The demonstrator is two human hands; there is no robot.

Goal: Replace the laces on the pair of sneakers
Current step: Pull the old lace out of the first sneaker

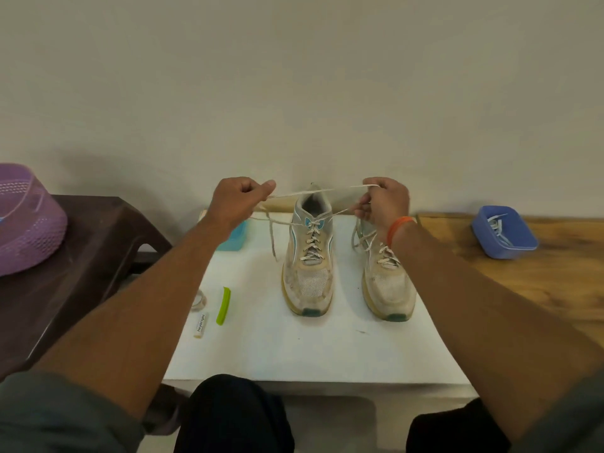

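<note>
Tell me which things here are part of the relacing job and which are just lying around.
In use: left sneaker; its lace, held by left hand and right hand; right sneaker; blue tub holding laces.

Lying about: green clip; white tube; tape roll; purple basket.

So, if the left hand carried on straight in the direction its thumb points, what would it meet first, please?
The left hand points its thumb rightward along the taut lace. Going on, it would probably first meet the heel collar of the left-hand sneaker, though depth is unclear and it may pass above towards the right hand.
</note>
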